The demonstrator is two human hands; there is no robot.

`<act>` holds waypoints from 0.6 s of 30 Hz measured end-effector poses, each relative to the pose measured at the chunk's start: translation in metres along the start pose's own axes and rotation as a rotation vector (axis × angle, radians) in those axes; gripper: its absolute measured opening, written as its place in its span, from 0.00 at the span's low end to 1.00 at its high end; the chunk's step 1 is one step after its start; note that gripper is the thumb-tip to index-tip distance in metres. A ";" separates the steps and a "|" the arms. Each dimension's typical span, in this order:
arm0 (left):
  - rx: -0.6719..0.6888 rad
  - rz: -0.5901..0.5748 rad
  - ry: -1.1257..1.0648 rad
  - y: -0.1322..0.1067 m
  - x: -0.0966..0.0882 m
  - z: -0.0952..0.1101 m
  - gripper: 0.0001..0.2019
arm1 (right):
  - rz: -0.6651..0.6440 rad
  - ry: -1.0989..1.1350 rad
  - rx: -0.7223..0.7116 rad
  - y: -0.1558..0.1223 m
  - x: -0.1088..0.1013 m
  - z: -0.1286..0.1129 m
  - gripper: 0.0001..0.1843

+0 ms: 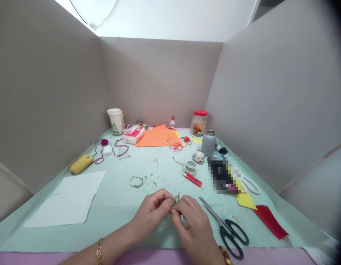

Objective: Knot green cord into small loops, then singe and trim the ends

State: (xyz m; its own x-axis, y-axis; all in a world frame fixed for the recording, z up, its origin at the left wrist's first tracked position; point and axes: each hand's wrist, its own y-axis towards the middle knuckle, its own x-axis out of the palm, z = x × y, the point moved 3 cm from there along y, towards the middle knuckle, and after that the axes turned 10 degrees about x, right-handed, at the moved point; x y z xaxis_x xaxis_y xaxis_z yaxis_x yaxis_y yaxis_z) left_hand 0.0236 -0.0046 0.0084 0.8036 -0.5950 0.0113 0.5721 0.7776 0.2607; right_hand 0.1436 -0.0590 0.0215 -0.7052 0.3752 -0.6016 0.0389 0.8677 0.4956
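Note:
My left hand [151,215] and my right hand [191,229] meet low in the middle of the view. Their fingertips pinch a small green sprig [175,201] bound with thin wire. A few fine strands stick out from it, and my fingers hide part of it. Black-handled scissors [228,230] lie on the mint-green table covering [117,224] just right of my right hand, not touching it. Farther up, a small ring of twisted green stems [137,181] lies to the upper left of my left hand, with scattered bits of leaf around it.
A white paper sheet [67,200] lies left. Ahead are an orange paper [157,137], a red knife [192,179], a tape roll [190,166], a grey flask [208,143] and a lidded jar [199,123]. White scissors [250,185] and red paper [269,222] lie right. Grey walls [159,81] surround the table.

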 end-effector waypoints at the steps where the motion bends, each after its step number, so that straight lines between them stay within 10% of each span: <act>1: 0.006 0.002 0.021 0.000 -0.001 0.000 0.10 | -0.005 0.001 -0.005 0.000 0.000 0.000 0.12; 18: -0.064 -0.090 -0.058 0.004 -0.003 -0.006 0.17 | -0.058 0.153 -0.056 0.007 -0.012 0.004 0.16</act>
State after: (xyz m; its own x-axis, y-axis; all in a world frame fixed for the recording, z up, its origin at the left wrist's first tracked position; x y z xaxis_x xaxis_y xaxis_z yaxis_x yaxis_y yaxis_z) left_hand 0.0246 0.0009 0.0036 0.7388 -0.6723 0.0468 0.6523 0.7309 0.2010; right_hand 0.1556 -0.0561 0.0298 -0.8050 0.2671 -0.5298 -0.0415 0.8654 0.4994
